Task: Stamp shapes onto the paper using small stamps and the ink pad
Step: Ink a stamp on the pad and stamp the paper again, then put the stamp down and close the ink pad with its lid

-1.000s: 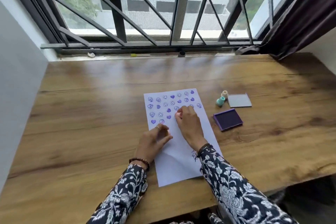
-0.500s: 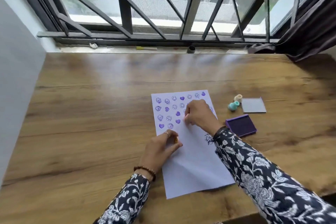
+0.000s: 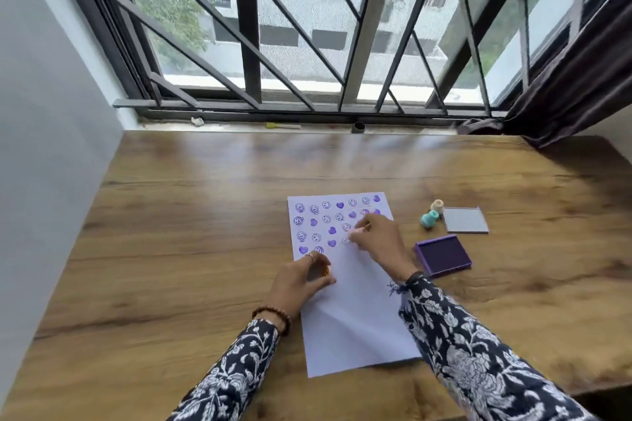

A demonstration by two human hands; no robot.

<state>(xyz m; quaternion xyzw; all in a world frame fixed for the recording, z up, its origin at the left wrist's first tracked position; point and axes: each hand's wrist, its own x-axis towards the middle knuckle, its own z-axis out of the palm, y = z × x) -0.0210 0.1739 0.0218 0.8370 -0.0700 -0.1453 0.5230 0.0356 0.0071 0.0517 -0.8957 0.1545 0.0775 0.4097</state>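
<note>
Wooden bench (image 3: 212, 232) set against a barred window (image 3: 307, 27), with a dark curtain (image 3: 581, 72) at 2 o'clock. A white paper (image 3: 355, 314) lies at the bench's centre, its far half covered with rows of purple prints (image 3: 331, 230): hearts and round faces. The left hand (image 3: 301, 282) rests on the paper's left edge, fingers curled loosely; a small dark-and-yellow thing shows at its fingertips, but whether it is held cannot be told. The right hand (image 3: 381, 243) is over the printed rows, thumb and fingers pinched shut on a pale pink stamp (image 3: 355, 232) at the lowest prints; motion blur hides whether the stamp touches the sheet. At 3 o'clock of the right hand, just off the paper, sits the open purple pad (image 3: 443, 255). Its grey lid (image 3: 465, 219) lies just beyond, at 1 o'clock. Beside the lid, on the paper side, stand a teal stamp (image 3: 429, 219) and a cream stamp (image 3: 437, 206), close together.
</note>
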